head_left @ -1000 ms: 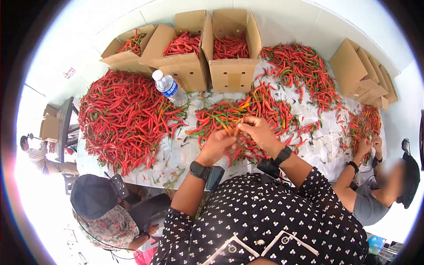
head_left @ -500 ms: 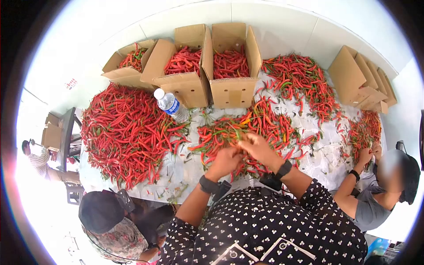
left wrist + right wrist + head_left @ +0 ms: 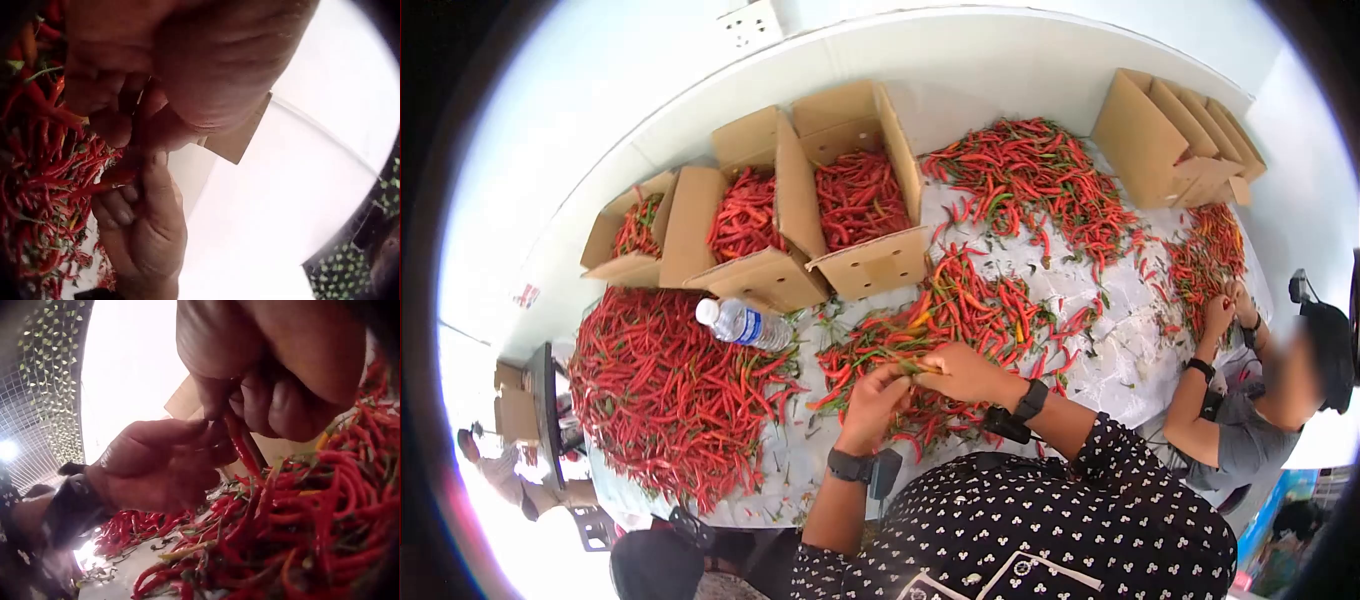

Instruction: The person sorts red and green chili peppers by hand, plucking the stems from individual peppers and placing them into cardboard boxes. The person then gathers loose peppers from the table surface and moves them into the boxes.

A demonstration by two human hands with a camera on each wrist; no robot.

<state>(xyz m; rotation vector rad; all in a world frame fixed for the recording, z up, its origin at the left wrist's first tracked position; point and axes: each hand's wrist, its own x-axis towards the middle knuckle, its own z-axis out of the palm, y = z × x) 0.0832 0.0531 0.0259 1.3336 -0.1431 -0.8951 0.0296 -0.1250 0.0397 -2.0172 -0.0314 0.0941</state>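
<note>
My right hand (image 3: 970, 375) pinches a red chili pepper (image 3: 242, 447) whose body hangs below its curled fingers in the right wrist view. My left hand (image 3: 873, 408) meets it fingertip to fingertip, thumb and fingers closed at the chili's upper end. The stem end is hidden between the two hands. In the left wrist view the same chili (image 3: 106, 186) sticks out of the right fingers. Both hands are just over the near edge of a loose middle pile of red, orange and green chilies (image 3: 970, 300).
A large chili heap (image 3: 670, 400) lies left, with a water bottle (image 3: 745, 326) at its back edge. Behind stand cardboard boxes (image 3: 870, 265) filled with chilies. More chilies (image 3: 1040, 185) lie back right, near other cartons (image 3: 1160, 150). Another person (image 3: 1240, 430) works at right.
The head view has turned, so boxes, bottle and piles appear tilted and shifted left. Half a second ago the hands were blurred over the pile; now their fingertips meet at a chili.
</note>
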